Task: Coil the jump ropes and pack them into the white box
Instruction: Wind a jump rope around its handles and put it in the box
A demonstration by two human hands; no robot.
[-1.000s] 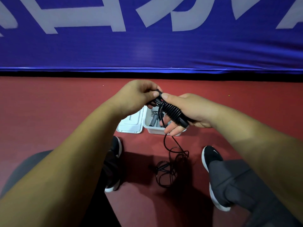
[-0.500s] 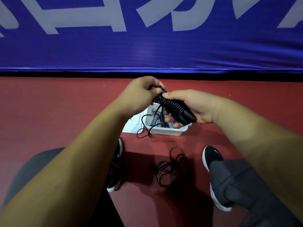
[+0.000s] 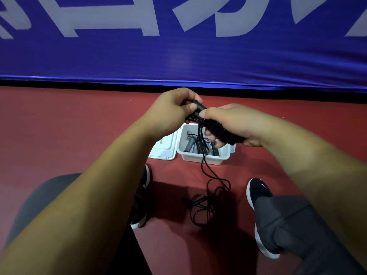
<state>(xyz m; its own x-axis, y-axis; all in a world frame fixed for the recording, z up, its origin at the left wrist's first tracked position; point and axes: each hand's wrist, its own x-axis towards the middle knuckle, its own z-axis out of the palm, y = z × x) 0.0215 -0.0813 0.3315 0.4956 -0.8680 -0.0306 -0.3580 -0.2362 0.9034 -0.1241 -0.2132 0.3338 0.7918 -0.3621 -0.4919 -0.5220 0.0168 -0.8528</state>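
I see dark grey trousers (image 3: 294,225), black trainers (image 3: 258,192) with white soles, small white mark on right one.

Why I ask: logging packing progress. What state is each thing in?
black jump rope: partly wound into a bundle, loose tail tangled on the floor.
left hand: grips the bundle's upper end.
right hand: grips the wound part.
white box: open, coiled ropes inside.
lid: off, lying beside the box.

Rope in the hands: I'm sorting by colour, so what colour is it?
Black; the rope shows best in the head view.
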